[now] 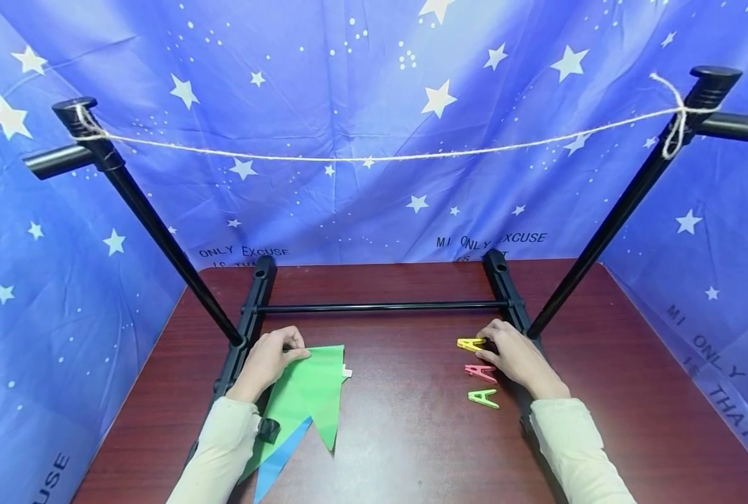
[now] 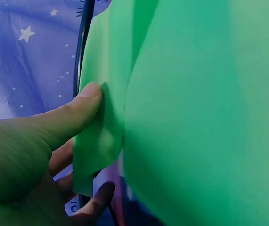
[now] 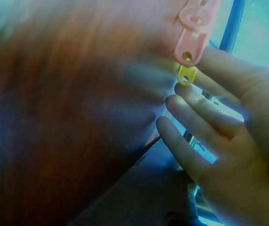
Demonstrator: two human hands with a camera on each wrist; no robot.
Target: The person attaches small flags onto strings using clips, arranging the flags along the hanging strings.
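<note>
My left hand (image 1: 272, 360) pinches the top edge of a green swallowtail flag (image 1: 314, 381), thumb on the near face. In the left wrist view the thumb presses on the green flag (image 2: 181, 108), whose sheet fills most of the view. A blue pointed piece (image 1: 282, 455) shows from under it, and a small white tab (image 1: 347, 372) sticks out at its right side. My right hand (image 1: 515, 353) is at a yellow clothespin (image 1: 471, 344), thumb and fingers apart on either side of it. The right wrist view shows spread fingers beside the yellow clothespin (image 3: 186, 77), partly hidden by the pink one.
A pink clothespin (image 1: 480, 372) and a light green clothespin (image 1: 482, 398) lie in a column on the reddish table (image 1: 405, 434). A black stand (image 1: 380, 306) frames the work area. White string (image 1: 361, 159) runs between its two slanted posts, before a blue star-printed curtain (image 1: 349, 84).
</note>
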